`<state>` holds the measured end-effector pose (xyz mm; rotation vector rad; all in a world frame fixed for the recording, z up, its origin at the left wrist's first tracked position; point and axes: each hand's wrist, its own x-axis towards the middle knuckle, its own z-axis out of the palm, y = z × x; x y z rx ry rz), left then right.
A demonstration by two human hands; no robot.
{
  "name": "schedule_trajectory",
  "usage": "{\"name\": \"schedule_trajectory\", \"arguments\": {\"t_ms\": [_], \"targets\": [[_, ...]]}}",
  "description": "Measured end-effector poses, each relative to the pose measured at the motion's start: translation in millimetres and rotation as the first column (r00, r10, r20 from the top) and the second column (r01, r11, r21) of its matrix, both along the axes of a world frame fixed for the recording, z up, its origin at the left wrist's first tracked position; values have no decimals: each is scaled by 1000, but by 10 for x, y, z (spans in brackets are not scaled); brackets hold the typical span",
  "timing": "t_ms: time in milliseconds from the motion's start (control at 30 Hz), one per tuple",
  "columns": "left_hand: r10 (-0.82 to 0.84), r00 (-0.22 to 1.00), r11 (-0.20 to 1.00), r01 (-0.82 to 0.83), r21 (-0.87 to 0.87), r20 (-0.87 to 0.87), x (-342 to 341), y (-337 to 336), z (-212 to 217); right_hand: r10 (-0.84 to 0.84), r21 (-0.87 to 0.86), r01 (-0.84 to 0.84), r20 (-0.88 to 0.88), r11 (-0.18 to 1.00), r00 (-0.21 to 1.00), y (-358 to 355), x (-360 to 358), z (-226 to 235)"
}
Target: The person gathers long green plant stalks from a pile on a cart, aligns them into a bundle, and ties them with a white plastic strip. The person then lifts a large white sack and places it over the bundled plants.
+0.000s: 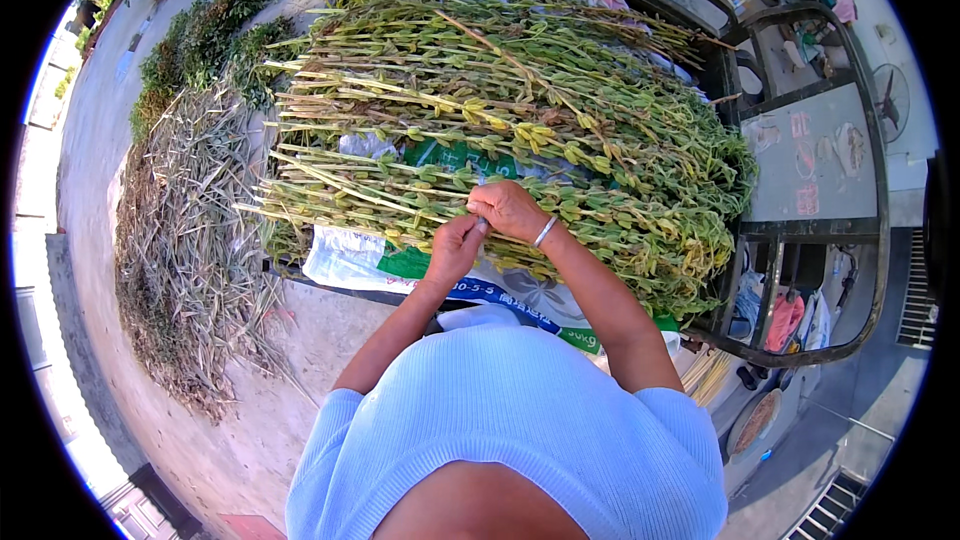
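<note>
My left hand [455, 248] and my right hand [508, 210] meet over the near side of a bundle of cut stalks [370, 188] with green and yellow pods, which look like sesame. Both hands are closed, thumbs and fingers pinched together. A thin pale strip [481, 180] shows just beyond my fingers, crossing the bundle; a bit of it seems to be between my fingertips. Its full run is hidden by the hands and leaves. A bracelet circles my right wrist. Under the bundle lie printed white, green and blue sacks [345, 255].
More stalks [440, 50] are heaped across the dark metal-framed cart bed, whose rail [870, 190] rises on the right. Dry stalks [190, 240] and greener plants [200, 40] lie on the concrete to the left. A round basket [755, 422] stands at the lower right.
</note>
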<state>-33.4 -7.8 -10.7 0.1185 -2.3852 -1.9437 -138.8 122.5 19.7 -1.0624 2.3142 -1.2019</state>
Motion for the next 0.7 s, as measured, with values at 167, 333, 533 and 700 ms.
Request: {"name": "schedule_trajectory", "arguments": {"t_ms": [167, 333, 533, 700], "targets": [[90, 965, 876, -194, -442, -244, -47, 145, 81, -113, 194, 117, -30, 974, 993, -15, 14, -85], [169, 955, 742, -287, -607, -245, -62, 193, 33, -208, 113, 199, 70, 973, 976, -78, -51, -269], [48, 978, 937, -114, -331, -201, -151, 10, -39, -166, 133, 156, 67, 979, 984, -34, -15, -228], [-159, 897, 917, -21, 398, 412, -185, -172, 40, -283, -108, 292, 88, 950, 955, 29, 121, 29]]}}
